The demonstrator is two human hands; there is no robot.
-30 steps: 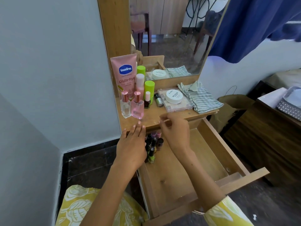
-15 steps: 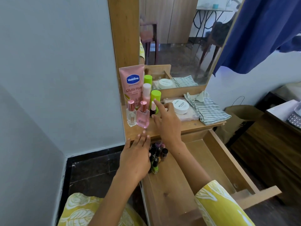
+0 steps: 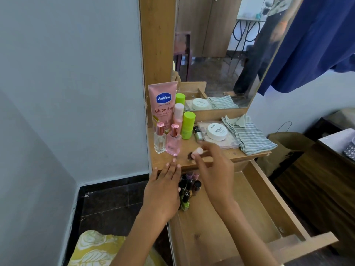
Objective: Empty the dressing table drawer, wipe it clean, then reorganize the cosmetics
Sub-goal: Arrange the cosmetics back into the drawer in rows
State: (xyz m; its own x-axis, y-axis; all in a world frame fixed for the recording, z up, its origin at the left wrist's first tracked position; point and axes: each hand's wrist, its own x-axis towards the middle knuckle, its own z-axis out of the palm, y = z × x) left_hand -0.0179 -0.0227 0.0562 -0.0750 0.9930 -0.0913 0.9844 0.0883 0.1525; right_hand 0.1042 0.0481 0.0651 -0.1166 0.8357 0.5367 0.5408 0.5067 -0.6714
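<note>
The wooden drawer [image 3: 269, 204] stands pulled out below the dressing table top [image 3: 238, 153]. Several nail polish bottles [image 3: 189, 191] cluster in its back left corner. My right hand [image 3: 213, 169] pinches a small dark bottle with a pale pink cap [image 3: 196, 152], tilted, just above the table's front edge. My left hand [image 3: 163, 191] lies flat with straight fingers on the table's front left edge. On the table stand a pink Vaseline tube [image 3: 163, 106], two perfume bottles [image 3: 168, 140], a green-capped container [image 3: 187, 125], a small glitter bottle [image 3: 197, 133] and a white jar [image 3: 216, 131] on a clear palette case.
A folded striped cloth [image 3: 249, 135] lies at the table's right end. The mirror [image 3: 221, 54] behind reflects a standing person's legs. A blue curtain [image 3: 311, 43] hangs at upper right; a brown bag [image 3: 288, 148] and dark cabinet [image 3: 326, 173] stand right of the drawer.
My right hand drew back from the green container toward the table's front edge, now with a small pink-capped bottle in its fingers. My left hand stayed on the table edge.
</note>
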